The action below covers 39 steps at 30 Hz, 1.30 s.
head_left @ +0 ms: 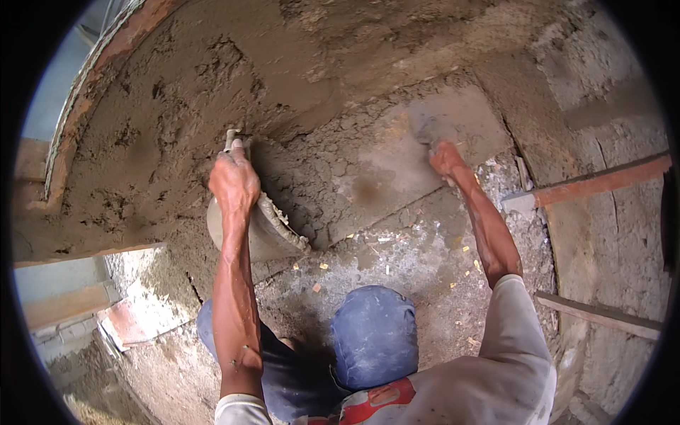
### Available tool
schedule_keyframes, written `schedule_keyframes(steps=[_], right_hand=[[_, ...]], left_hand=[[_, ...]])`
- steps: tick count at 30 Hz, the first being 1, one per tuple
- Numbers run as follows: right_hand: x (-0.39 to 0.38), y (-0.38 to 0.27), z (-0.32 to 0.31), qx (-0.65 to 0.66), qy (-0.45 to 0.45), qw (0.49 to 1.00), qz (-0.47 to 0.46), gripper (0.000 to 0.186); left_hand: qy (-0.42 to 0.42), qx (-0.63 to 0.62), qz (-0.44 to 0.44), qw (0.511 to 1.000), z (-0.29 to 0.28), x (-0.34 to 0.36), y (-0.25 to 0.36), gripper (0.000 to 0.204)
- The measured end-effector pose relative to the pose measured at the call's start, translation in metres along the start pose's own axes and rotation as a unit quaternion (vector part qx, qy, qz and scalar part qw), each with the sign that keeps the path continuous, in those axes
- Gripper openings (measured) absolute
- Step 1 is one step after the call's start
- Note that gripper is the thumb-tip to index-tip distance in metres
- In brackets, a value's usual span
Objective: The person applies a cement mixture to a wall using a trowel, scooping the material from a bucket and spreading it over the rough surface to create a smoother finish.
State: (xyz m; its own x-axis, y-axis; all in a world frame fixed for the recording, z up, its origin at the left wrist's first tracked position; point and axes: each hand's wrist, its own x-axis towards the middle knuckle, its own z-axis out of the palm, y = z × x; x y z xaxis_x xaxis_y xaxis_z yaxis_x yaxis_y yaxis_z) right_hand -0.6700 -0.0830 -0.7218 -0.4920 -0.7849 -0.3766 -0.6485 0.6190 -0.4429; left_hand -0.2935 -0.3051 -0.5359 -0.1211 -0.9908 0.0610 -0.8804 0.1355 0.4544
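My left hand [234,178] is closed around the pale handle of a mortar-crusted, pan-like tool [281,223], whose rounded body shows on both sides of my wrist. The handle's end pokes out above my fist. Farther right, my right hand [445,160] grips a trowel [425,127], blurred and partly hidden by my fingers. Its blade appears to lie on a smoothed patch of wet grey-brown mortar [393,152]. Between the two hands the mortar is rough and lumpy.
Below the mortar lies a gritty floor [425,244] strewn with small yellow and pale scraps. A reddish wooden bar [602,180] and a thinner wooden strip [598,314] reach in from the right. My knee in blue trousers [375,336] is close by. A brick-edged opening [67,142] stands at left.
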Motion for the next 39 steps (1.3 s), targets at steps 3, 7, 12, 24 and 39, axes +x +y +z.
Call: schedule_keyframes(steps=[3, 7, 12, 24, 39], right_hand=[[-0.016, -0.077, 0.054, -0.013, -0.064, 0.99, -0.124, 0.03], [-0.068, -0.172, 0.109, 0.172, -0.178, 0.963, -0.106, 0.027], [-0.117, -0.161, 0.091, -0.023, -0.026, 0.969, -0.246, 0.023], [-0.153, -0.113, 0.141, 0.125, -0.001, 0.988, 0.087, 0.037], [-0.181, -0.246, 0.091, 0.035, -0.063, 0.963, -0.261, 0.037]], left_hand=[[0.0, -0.001, 0.017, 1.0, 0.001, -0.002, 0.001, 0.061], [0.012, -0.001, 0.012, 1.0, 0.0, -0.004, 0.005, 0.06], [-0.011, -0.004, 0.01, 1.0, -0.005, -0.001, 0.006, 0.061], [-0.014, 0.014, 0.03, 0.999, 0.002, -0.002, 0.001, 0.06], [-0.045, 0.0, 0.166, 0.985, -0.036, 0.002, -0.042, 0.043]])
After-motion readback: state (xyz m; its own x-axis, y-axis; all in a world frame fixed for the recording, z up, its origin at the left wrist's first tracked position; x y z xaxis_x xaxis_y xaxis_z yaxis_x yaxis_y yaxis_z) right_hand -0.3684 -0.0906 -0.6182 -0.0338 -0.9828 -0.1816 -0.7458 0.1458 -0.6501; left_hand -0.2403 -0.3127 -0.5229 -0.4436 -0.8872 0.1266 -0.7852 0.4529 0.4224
